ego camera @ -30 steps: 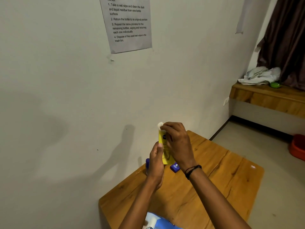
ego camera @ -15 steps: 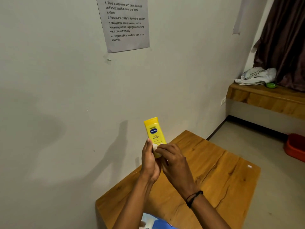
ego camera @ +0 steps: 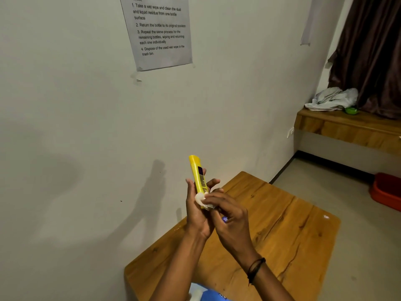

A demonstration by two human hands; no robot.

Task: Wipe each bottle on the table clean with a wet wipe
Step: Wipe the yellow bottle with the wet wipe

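Wooden counter (ego camera: 271, 224) fills the lower right, set against a pale wall (ego camera: 65, 127) with a printed sheet (ego camera: 158, 33) taped high up. Above the counter's far left part, the left hand (ego camera: 196, 210) has its fingers closed around a yellow bottle (ego camera: 198, 173), held nearly upright with its back label showing. The right hand (ego camera: 227, 216), a dark band at its wrist, pinches a small white wipe (ego camera: 201, 199) against the bottle's lower end. A blue packet (ego camera: 204, 293) sits at the near edge.
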